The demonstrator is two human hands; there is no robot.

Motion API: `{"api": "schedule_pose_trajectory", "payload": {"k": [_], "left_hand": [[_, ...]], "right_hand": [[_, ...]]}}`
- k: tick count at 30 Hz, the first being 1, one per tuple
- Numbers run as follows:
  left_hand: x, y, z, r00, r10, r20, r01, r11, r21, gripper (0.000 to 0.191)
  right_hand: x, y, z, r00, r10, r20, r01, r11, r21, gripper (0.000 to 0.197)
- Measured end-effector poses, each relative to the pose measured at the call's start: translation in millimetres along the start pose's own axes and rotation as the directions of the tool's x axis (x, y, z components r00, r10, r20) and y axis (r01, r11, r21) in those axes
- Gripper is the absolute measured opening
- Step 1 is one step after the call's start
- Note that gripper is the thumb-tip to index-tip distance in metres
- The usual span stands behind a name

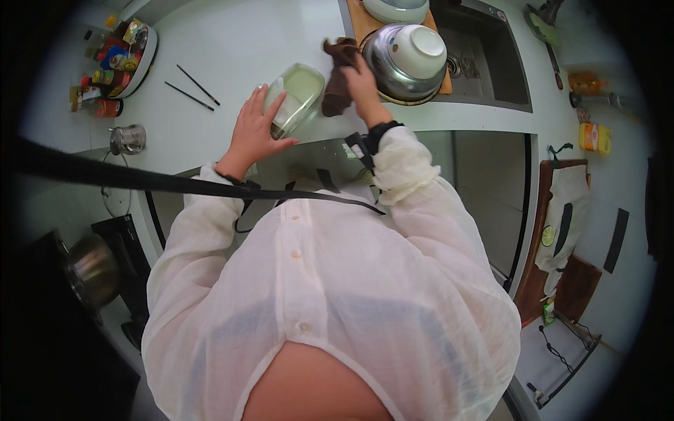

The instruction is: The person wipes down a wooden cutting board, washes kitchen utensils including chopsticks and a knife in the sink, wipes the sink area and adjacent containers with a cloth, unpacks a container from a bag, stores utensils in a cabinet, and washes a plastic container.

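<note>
My left hand (254,125) spans the near left side of a rectangular clear glass food container (304,87), which stands on the white counter. Its fingers are spread over the rim and the thumb lies along the near edge. Something pale shows inside the container; I cannot tell what it is. To the right of it, a crumpled brown cloth (337,90) is bunched in my right hand (361,84). Close beside that hand sits an upturned steel bowl (380,66), with an upturned white bowl (416,50) on top of it.
A wooden board (363,21) under the bowls reaches over the edge of the sink (489,58). Two dark chopsticks (197,87) lie at left, near a tray rim (150,60) around several bottles and a small metal pot (128,139). A black strap (158,179) crosses the view.
</note>
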State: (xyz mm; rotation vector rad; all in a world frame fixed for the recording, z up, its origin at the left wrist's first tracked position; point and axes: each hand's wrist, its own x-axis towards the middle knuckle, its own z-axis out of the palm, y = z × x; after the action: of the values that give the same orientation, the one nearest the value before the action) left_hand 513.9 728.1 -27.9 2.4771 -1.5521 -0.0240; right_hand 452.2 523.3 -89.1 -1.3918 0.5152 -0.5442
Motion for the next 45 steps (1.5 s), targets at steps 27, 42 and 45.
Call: {"api": "schedule_pose_trajectory", "payload": {"k": [27,42,45], "left_hand": [[22.6,-15.8,30.5,1.0,-0.014,-0.009,0.015,0.998,0.059,0.041],[27.1,-25.4,39.8,0.975,-0.211,-0.064,0.21,0.978,-0.013,0.042],[29.2,-28.3,42.6,0.976,-0.208,-0.065,0.207,0.978,-0.021,0.042]], "right_hand": [[-27.9,49.1,48.8,0.915,-0.318,-0.248,0.263,0.937,-0.23,0.038],[-128.8,36.1,99.6,0.993,-0.032,-0.116,0.03,0.999,-0.017,0.044],[-142.7,31.2,95.9,1.0,0.027,-0.002,-0.027,0.999,0.035,0.048]]}}
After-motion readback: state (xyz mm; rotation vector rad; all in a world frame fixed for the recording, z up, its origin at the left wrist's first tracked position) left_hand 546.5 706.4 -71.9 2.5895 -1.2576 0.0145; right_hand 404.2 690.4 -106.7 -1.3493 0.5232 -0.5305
